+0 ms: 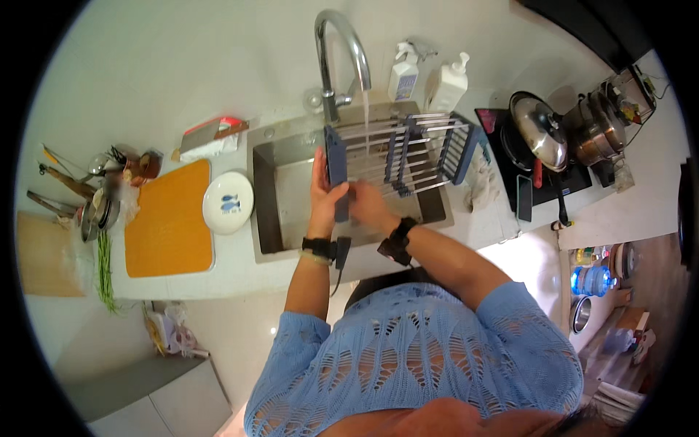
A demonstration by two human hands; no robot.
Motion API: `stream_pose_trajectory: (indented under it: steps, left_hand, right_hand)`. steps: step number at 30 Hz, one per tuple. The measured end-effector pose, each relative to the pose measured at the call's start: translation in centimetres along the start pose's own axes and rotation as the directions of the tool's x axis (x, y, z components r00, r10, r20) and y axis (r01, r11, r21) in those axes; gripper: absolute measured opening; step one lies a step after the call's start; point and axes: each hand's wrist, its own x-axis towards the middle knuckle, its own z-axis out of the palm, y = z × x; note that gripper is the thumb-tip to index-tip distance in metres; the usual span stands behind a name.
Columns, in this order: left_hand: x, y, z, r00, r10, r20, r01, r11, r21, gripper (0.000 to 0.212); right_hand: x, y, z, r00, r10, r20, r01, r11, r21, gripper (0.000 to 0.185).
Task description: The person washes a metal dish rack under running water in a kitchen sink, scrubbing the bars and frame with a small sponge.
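Note:
A dish drying rack (404, 155) with steel rods and dark blue-grey plastic ends is held tilted over the stainless steel sink (289, 191). My left hand (325, 194) grips its left end panel (337, 175), with the thumb over the near edge. Close against the inner face of that panel is my right hand (374, 205), its fingers curled and partly hidden. Whether it holds anything is not visible. Water (366, 117) runs from the chrome faucet (341, 33) onto the rods.
Left of the sink are a white plate (228, 203) with blue fish and an orange cutting board (169, 218). Two white pump bottles (404, 79) stand behind. At right, a lidded wok (538, 131) sits on the cooktop, near a phone (524, 198) and a cloth (483, 185).

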Motion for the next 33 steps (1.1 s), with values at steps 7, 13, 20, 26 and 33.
stream_pose_trajectory:
  steps: [7,13,20,26,33]
  left_hand:
    - [-1.1,0.2,0.5,0.987,-0.128,-0.098,0.116,0.986,-0.116,0.094]
    - [0.2,2.0,-0.8,0.99,-0.113,-0.09,0.111,0.994,-0.026,0.09]
    - [-1.7,4.6,-5.8,0.941,-0.124,-0.314,0.119,0.992,-0.035,0.079]
    - [-2.0,3.2,-8.5,0.942,-0.148,-0.3,0.137,0.989,-0.058,0.081]
    - [-1.1,3.0,-12.2,0.963,-0.203,-0.179,0.184,0.976,-0.118,0.071]
  right_hand:
    - [-0.5,2.7,-4.6,0.975,-0.023,0.221,0.1,0.934,-0.344,0.026]
    - [-1.4,-0.3,-4.7,0.931,-0.337,0.143,0.337,0.941,0.026,0.034]
    - [-1.7,5.8,-17.0,0.914,-0.152,-0.376,0.097,0.982,-0.159,0.046]
    - [0.0,12.9,-19.6,0.91,0.407,-0.085,-0.327,0.827,0.458,0.068]
    - [3.6,10.5,-18.9,0.799,0.309,0.515,-0.458,0.868,0.19,0.05]
